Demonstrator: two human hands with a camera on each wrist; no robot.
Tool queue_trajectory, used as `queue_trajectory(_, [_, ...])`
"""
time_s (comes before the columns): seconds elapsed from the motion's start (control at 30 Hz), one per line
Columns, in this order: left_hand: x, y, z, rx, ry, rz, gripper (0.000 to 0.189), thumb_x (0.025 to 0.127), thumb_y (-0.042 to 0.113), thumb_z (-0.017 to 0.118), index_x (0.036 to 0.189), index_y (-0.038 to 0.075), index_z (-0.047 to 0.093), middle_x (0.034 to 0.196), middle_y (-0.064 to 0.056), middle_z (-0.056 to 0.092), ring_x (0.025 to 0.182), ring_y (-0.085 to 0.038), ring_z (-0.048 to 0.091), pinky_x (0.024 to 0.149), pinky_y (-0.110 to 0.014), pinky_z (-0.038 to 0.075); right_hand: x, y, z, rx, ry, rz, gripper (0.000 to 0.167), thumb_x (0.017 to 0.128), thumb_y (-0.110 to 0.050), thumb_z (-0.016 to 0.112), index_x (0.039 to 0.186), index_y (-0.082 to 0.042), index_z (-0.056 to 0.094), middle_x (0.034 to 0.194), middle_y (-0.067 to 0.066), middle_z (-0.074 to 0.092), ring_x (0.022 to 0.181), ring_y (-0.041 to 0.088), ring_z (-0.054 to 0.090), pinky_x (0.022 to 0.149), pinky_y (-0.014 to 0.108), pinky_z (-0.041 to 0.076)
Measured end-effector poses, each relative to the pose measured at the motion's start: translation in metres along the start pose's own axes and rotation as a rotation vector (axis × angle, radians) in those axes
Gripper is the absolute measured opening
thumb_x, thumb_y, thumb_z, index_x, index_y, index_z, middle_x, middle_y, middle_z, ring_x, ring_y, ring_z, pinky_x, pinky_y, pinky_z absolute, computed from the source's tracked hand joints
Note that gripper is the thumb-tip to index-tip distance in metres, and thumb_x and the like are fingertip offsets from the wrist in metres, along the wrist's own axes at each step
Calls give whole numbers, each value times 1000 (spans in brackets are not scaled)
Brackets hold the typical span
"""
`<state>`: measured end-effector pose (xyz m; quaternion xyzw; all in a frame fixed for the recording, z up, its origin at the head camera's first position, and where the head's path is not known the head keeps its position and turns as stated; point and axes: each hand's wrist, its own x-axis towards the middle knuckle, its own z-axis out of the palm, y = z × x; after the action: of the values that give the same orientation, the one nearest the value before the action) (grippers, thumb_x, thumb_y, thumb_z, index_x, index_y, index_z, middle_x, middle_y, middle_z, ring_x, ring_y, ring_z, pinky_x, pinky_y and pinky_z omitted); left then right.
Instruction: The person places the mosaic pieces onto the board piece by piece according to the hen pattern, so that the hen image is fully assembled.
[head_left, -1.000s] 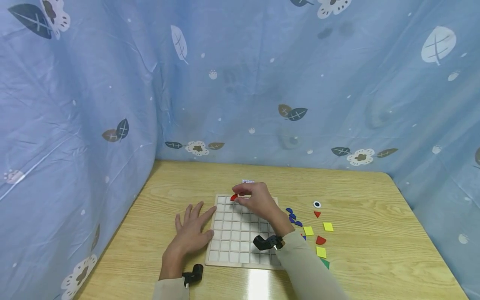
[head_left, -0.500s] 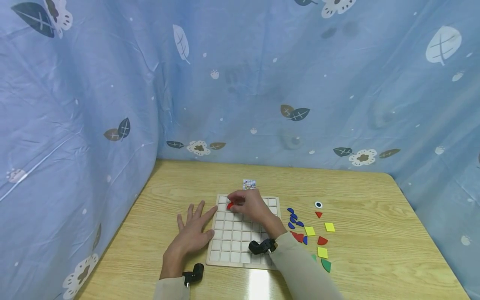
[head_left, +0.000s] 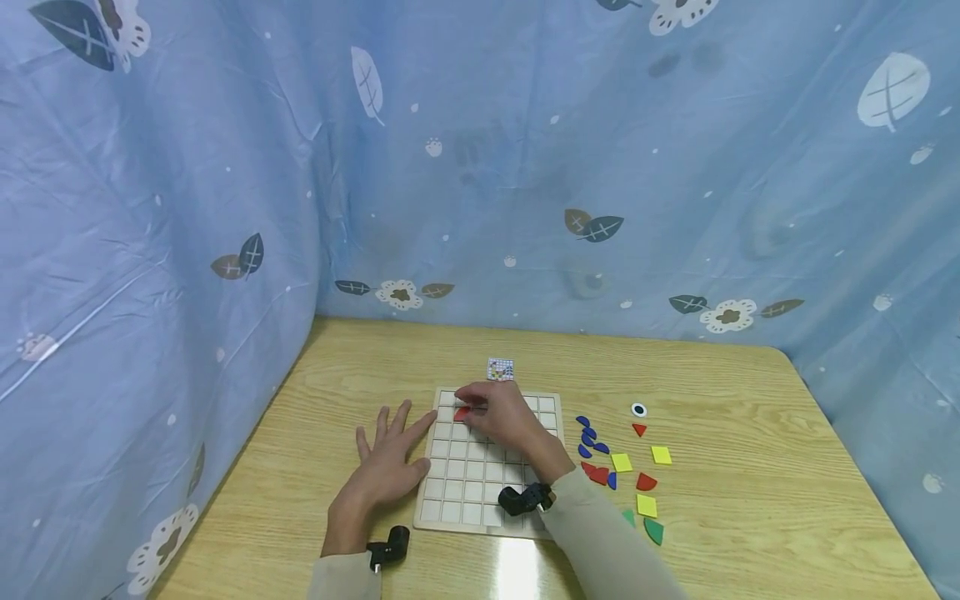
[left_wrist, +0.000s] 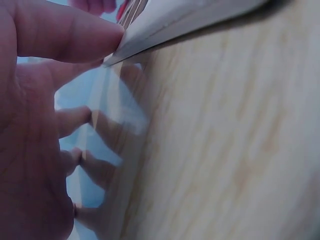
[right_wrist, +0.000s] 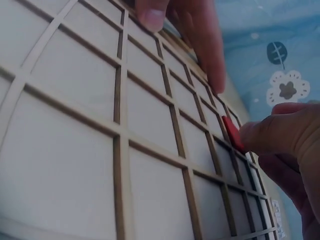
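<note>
A square wooden grid board [head_left: 474,471] with pale cells lies on the table. Near its upper left, my right hand [head_left: 498,414] pinches a small red piece [head_left: 461,413] between thumb and fingers. In the right wrist view the red piece [right_wrist: 233,134] sits at a cell, under the thumb tip; its full outline is hidden. My left hand [head_left: 386,465] rests spread on the table, its thumb and index finger touching the board's left edge. The left wrist view shows that thumb against the board's side [left_wrist: 165,30].
Right of the board lie several blue half-circles [head_left: 588,437], yellow squares [head_left: 661,455], red pieces [head_left: 646,482], green pieces [head_left: 654,532] and a white ring-like disc with a dark centre [head_left: 638,410]. A small printed grid card [head_left: 500,369] lies behind the board. A blue curtain [head_left: 480,167] hangs behind.
My right hand has moved the red piece slightly left and toward me, down onto the board. The printed card has come into fuller view. My left hand stays at the board's edge.
</note>
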<state>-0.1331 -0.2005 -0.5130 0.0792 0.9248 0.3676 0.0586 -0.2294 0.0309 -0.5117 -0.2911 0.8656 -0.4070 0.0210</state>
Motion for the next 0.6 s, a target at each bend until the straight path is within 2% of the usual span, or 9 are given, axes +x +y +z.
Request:
queue_trajectory(0.27, [1, 2, -2, 39, -39, -41, 72, 99, 14, 64, 168, 25, 48, 183, -22, 16, 169, -53, -6, 122, -82, -17, -2, -5, -4, -30, -74, -32, 31, 94, 3, 80, 124, -3, 82, 117, 9, 84, 106, 21, 81, 93, 35, 66])
queue_trajectory(0.6, [1, 2, -2, 25, -40, -44, 72, 98, 13, 65, 167, 25, 49, 183, -22, 16, 168, -54, -7, 121, -83, -18, -8, -6, -7, -27, -97, -31, 34, 96, -2, 79, 130, -6, 80, 123, 9, 83, 110, 21, 80, 97, 41, 65])
